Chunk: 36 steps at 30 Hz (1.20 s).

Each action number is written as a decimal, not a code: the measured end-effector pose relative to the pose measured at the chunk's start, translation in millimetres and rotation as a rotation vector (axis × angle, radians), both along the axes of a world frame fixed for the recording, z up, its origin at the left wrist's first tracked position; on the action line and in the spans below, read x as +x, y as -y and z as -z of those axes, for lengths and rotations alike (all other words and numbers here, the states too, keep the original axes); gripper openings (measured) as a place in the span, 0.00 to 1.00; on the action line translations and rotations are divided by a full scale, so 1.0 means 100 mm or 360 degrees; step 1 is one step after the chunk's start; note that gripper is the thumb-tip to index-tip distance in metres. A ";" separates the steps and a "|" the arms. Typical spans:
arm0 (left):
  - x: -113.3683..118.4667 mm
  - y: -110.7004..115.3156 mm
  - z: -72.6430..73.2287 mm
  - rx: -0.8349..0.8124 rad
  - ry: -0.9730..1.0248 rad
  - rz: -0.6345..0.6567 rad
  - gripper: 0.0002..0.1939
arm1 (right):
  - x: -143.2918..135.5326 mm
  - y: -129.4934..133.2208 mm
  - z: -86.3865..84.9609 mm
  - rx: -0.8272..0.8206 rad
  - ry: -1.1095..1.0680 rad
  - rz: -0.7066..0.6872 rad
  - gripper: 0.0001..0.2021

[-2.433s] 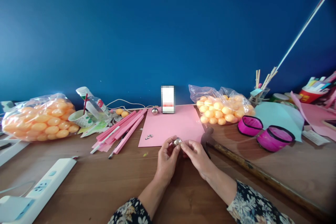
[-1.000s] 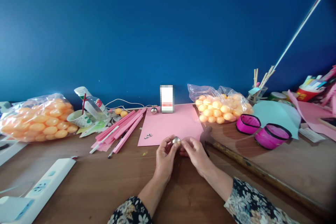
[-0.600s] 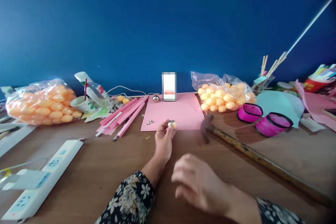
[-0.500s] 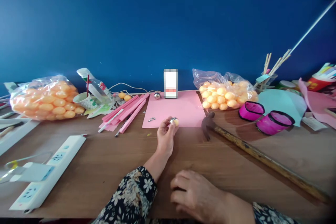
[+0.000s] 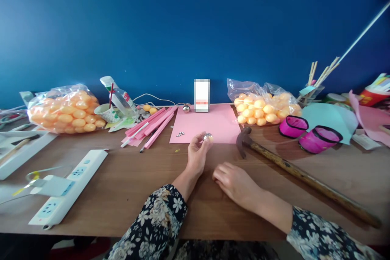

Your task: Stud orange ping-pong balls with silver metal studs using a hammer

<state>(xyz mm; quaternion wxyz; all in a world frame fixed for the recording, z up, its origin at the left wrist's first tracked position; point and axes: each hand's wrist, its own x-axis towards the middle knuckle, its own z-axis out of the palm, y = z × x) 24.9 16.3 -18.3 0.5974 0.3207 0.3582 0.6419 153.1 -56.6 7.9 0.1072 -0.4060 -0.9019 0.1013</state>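
Between the thumb and fingers of my left hand is a shiny silver ball, held over the front edge of a pink sheet. My right hand is just above or on the wooden table, nearer to me and to the right, with its fingers curled; whether it holds something is hidden. A second silver ball sits at the sheet's back left. Several small silver pieces lie at its front left.
A hammer lies at the right, near two magenta bands. Bags of orange balls stand left and right. Pink strips lie left of the sheet; a power strip is at the front left.
My right hand has moved forward, closer to my left hand, and its fingers have drawn together. My left hand still holds the ball. The view has shifted slightly.
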 end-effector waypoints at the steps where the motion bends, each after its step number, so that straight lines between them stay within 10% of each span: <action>1: 0.00 0.00 0.00 -0.0004 -0.0004 -0.0008 0.17 | 0.02 -0.07 -0.01 0.0020 0.0025 0.0048 0.08; 10: -0.02 0.00 0.04 -0.0007 -0.0004 0.0008 0.21 | 0.00 -0.71 -0.07 -0.0015 -0.0853 0.0610 0.06; 18: -0.03 -0.01 0.02 -0.0011 -0.0020 0.0063 0.21 | -0.12 -0.86 0.14 -0.0503 -0.1720 0.0643 0.08; 36: -0.02 0.00 0.04 0.0033 -0.0265 0.0044 0.19 | -0.11 -0.79 0.17 -0.0796 -0.1890 0.0632 0.10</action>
